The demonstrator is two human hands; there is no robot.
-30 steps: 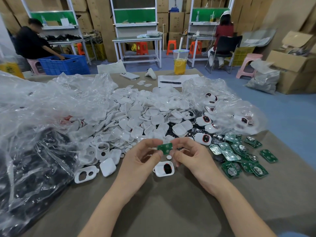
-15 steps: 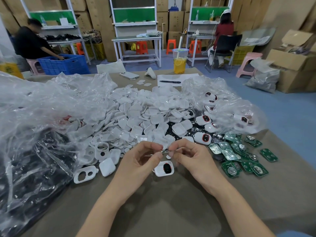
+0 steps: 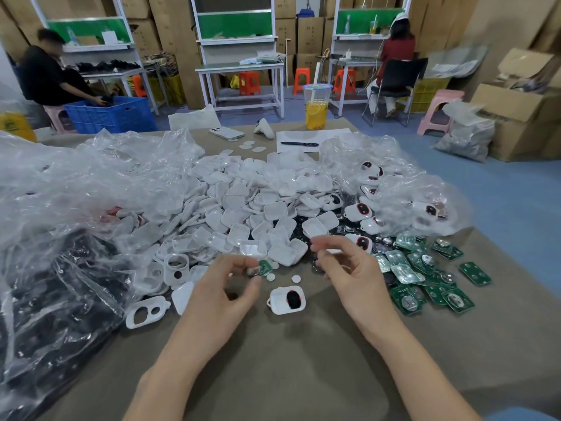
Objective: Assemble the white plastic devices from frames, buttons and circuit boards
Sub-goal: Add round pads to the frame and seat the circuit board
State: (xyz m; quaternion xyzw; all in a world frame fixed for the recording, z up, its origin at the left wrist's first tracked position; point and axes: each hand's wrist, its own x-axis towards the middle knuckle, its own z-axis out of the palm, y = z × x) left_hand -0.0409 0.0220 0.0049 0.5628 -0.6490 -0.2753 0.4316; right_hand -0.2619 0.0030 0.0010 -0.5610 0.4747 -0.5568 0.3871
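My left hand [image 3: 226, 287] pinches a small green circuit board [image 3: 263, 266] between thumb and fingertips, just above the table. My right hand [image 3: 349, 268] has lifted away to the right, its fingertips pinched on something thin and pale that is blurred. Between the two hands lies a white plastic device [image 3: 287, 300] with a black button in its face. A white frame with two holes [image 3: 145, 311] lies left of my left hand. More green circuit boards [image 3: 425, 275] lie spread at the right. A big heap of white plastic covers [image 3: 243, 214] fills the table's middle.
Crumpled clear plastic bags [image 3: 76, 208] lie on the left over black parts, another bag [image 3: 403, 189] holds finished devices at the right. A phone [image 3: 226, 133], pen on paper [image 3: 299, 144] and a drink cup [image 3: 316, 106] stand at the far edge. Two people sit at benches behind.
The hands held the circuit board together; now they have parted. The left keeps the board, and the right has pulled away to the right with a thin pale piece.
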